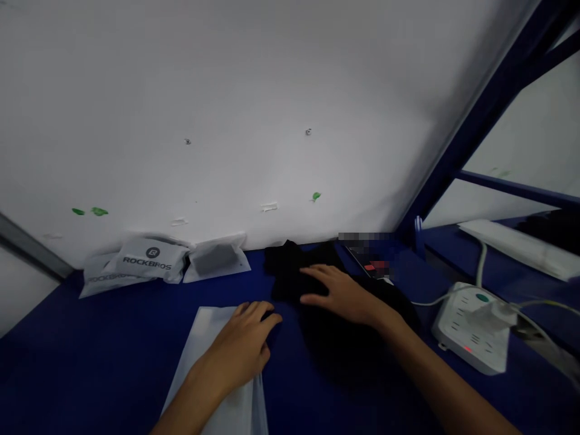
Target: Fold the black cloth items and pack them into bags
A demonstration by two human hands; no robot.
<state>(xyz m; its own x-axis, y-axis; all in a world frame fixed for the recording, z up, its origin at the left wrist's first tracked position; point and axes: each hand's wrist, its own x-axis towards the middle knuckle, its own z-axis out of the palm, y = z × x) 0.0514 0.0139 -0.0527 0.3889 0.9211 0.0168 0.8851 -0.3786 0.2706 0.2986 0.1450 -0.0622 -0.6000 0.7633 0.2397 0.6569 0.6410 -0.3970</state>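
My left hand [247, 344] rests over a stack of translucent plastic bags [199, 338] on the blue tabletop. Its fingers are bent and apart, their tips past the bags' right edge, and I see nothing held in them. To the right, my right hand [339, 293] lies over a pile of black cloth [285, 272], thumb and fingers spread. Whether its palm presses on the cloth is hard to tell. The dark cloth spreads toward me under the right forearm, where its folds blur into shadow.
Against the wall lie white ROCKBROS pouches [149, 257] and a frosted bag [217, 260] with something dark inside. A white power strip [473, 329] with a plug and cables sits at the right. Behind it rises a blue metal frame [480, 133]. A partly blurred flat item [369, 254] lies by the wall.
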